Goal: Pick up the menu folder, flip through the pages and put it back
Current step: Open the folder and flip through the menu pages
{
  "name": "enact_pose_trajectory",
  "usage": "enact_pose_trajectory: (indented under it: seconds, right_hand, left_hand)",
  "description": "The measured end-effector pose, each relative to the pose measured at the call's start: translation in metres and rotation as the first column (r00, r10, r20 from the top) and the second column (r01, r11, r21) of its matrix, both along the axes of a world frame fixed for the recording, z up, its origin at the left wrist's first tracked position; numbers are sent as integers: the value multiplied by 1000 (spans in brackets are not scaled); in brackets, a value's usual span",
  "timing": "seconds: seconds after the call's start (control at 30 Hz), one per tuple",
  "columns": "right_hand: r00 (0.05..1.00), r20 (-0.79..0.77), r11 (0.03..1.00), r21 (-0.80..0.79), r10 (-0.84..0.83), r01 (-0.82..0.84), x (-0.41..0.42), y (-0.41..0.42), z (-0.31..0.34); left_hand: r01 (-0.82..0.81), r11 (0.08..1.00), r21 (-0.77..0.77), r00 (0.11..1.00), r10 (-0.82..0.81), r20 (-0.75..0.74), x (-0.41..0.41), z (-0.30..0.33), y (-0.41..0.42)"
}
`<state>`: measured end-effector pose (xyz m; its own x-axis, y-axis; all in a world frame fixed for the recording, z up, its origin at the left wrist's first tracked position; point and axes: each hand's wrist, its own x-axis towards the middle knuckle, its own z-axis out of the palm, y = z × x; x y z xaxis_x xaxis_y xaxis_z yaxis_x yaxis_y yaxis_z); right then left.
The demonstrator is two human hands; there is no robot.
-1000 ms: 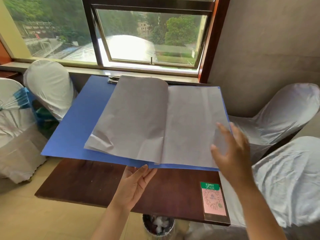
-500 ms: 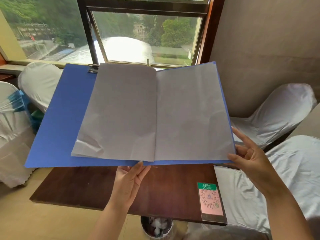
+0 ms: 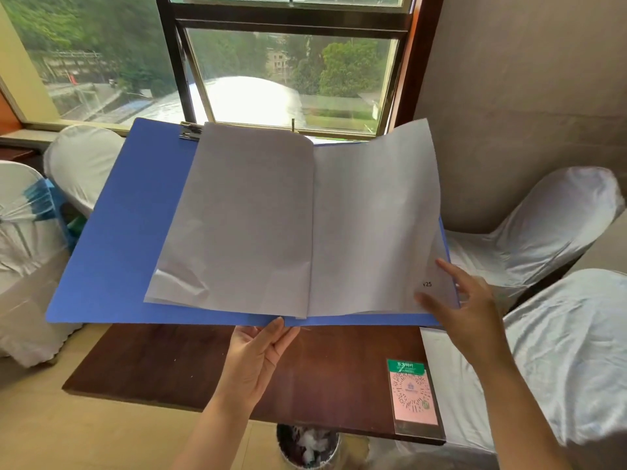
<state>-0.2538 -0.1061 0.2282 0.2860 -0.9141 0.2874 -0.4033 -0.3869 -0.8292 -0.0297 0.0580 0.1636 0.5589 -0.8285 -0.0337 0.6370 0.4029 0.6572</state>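
Note:
The blue menu folder (image 3: 112, 252) is held open in the air above the dark wooden table (image 3: 163, 361). Pale grey pages lie spread across it, with a metal clip (image 3: 190, 131) at its top edge. My left hand (image 3: 254, 357) grips the folder's bottom edge at the spine, thumb on top. My right hand (image 3: 464, 310) pinches the lower right corner of the right-hand page (image 3: 373, 225), which curls up off the folder, its top corner lifted.
A pink and green QR-code card (image 3: 414, 398) lies at the table's near right corner. White-covered chairs stand at the right (image 3: 559, 351) and at the left (image 3: 81, 161). A waste bin (image 3: 307, 446) sits under the table. The window is straight ahead.
My right hand has taken the right-hand page by its lower corner and the page now curls upward. The folder has tilted up toward me over the past second.

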Motion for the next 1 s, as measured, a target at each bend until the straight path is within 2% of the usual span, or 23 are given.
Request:
enact_pose_trajectory:
  seconds: [0.07,0.13,0.2,0.27,0.33,0.37,0.4,0.5,0.6,0.77,0.87,1.0]
  right_hand:
    - [970,-215,987,-141,-111,81,9,4,-1]
    - [901,-398,964,-256,-174,72,18,9,-5]
    - [841,-491,934,-355,-226,43,26,13,-8]
    - [864,-463,930,-368,-197,14,36,19,-5]
    - [974,-217,969,-219,67,-116,48,35,5]
    - [976,-58,963,-156,211,-218,56,45,10]
    - [952,9,944,-133,306,-302,64,55,13]
    - [900,-125,891,-134,419,-433,88,78,14]
    - [853,-328,854,-195,406,-482,106,91,6]
    - [773,-541,818,-243,332,-521,115,106,-12]
    - [740,-607,797,-277,288,-537,115,112,-19]
    - [745,-613,781,-317,265,-538,113,119,-20]
  left_hand:
    - [4,1000,4,1000,-4,1,-2,1,-1]
    - [9,1000,4,1000,-9,5,-3,0,-1]
    - [15,1000,0,1000,-15,6,-4,0,-1]
    - [17,1000,-3,1000,-17,-4,-5,-2,-2]
    - [19,1000,-15,1000,-19,-18,-6,-2,-1]
    - [18,1000,-17,1000,-18,-18,-7,-3,-2]
    - [19,1000,-20,1000,-20,-14,-8,-3,-2]
    - [34,999,-1,999,-34,31,-12,-4,-2]
    - [56,998,15,991,-57,119,-15,-5,-2]
    - [116,993,25,974,-119,191,-19,3,3]
    - [106,994,-30,981,-100,168,-20,1,6]
    - [83,996,-30,992,-80,97,-19,-8,8]
